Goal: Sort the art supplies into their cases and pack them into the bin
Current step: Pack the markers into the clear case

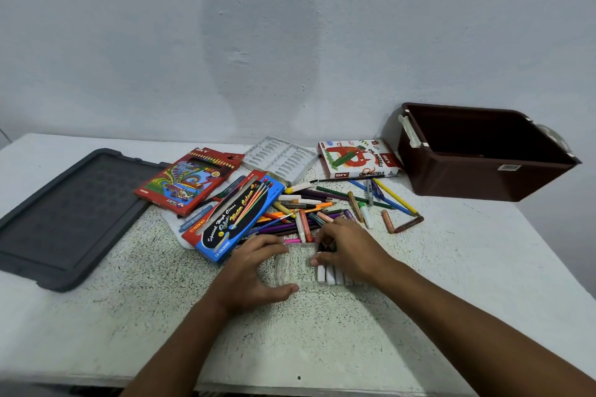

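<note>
Nearest to the camera: two bare forearms, reaching forward over the speckled table [322,348]. Left hand [254,271] spread, fingers and thumb bracketing the left end of a clear plastic tray [296,267] without closing round it. Right hand [346,250] over the right part of the same tray, fingertips pinching something small and dark at its far edge (a marker or its cap, too hidden to name). A few white-ended pieces already seated in the tray slots under the right palm.

Judged from this: sorting only begun. Most of the loose pencils, pastels and markers [325,209] lying in a heap just beyond the hands, crossing one another. Blue water colour pencil box [232,222] lying tilted on the heap's left edge, partly over a red colour pencil box [190,180]. White moulded insert [280,158] standing empty beside the oil pastels box [358,159]. Brown bin [483,155] at the far right, well apart from the hands, apparently with nothing inside (interior dark, hard to be sure). Dark grey lid [71,216] flat at the far left.

In the way: the tangled heap itself, needing separation by kind, and the blue box resting over some pencils.
</note>
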